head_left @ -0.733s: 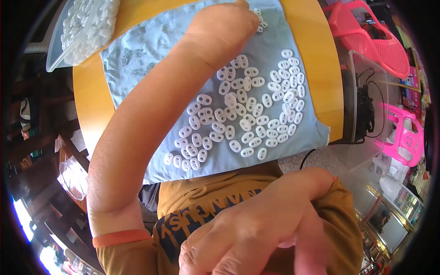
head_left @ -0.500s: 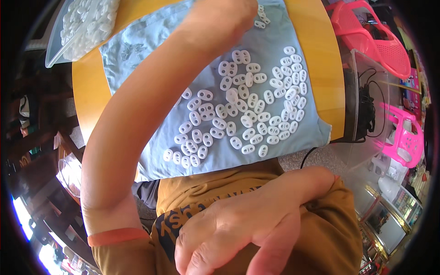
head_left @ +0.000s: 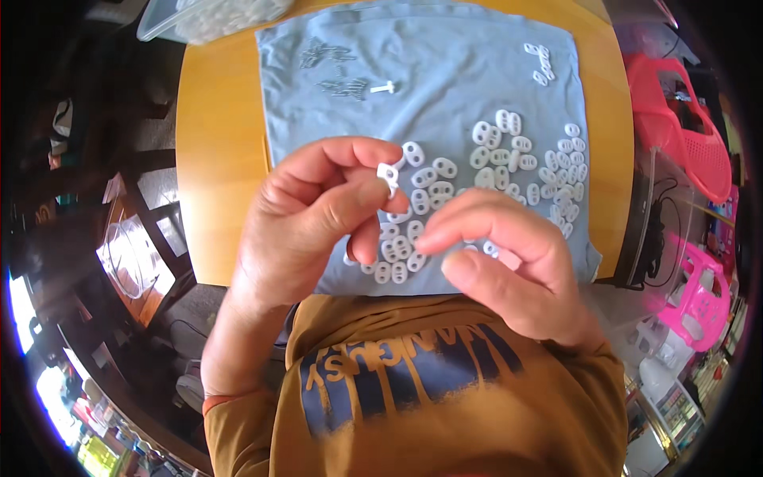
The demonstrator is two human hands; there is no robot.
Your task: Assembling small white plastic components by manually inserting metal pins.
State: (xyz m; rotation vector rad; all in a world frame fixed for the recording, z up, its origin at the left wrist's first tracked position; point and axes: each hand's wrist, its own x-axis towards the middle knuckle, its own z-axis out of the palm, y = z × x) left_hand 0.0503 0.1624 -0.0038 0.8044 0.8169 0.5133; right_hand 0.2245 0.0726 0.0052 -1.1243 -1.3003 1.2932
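Observation:
My left hand (head_left: pixel 306 211) pinches a small white plastic two-holed piece (head_left: pixel 387 176) between thumb and fingertips, above the cloth. Just to its right hovers my right hand (head_left: pixel 517 266), thumb and forefinger apart, with nothing visible between them. Below both hands, many white oval two-holed pieces (head_left: pixel 444 168) lie spread on a light blue cloth (head_left: pixel 445 48), some of them covered by my fingers. A denser group of the same ovals (head_left: pixel 566 159) lies along the cloth's right side. Toward the far left, a white T-shaped piece (head_left: pixel 382 87) rests beside thin metal pins (head_left: pixel 346 87).
The cloth covers much of a rounded yellow wooden table (head_left: pixel 218 159). A clear tub (head_left: pixel 155 24) of white pieces stands at the far left corner. More small white pieces (head_left: pixel 542 65) lie far right. Beyond the right edge are a pink plastic chair (head_left: pixel 699 151) and a clear bin with black cables (head_left: pixel 656 215).
My left hand has come back from the far side of the cloth and now holds a white piece. My right hand has risen from my lap to beside it. The view has shifted.

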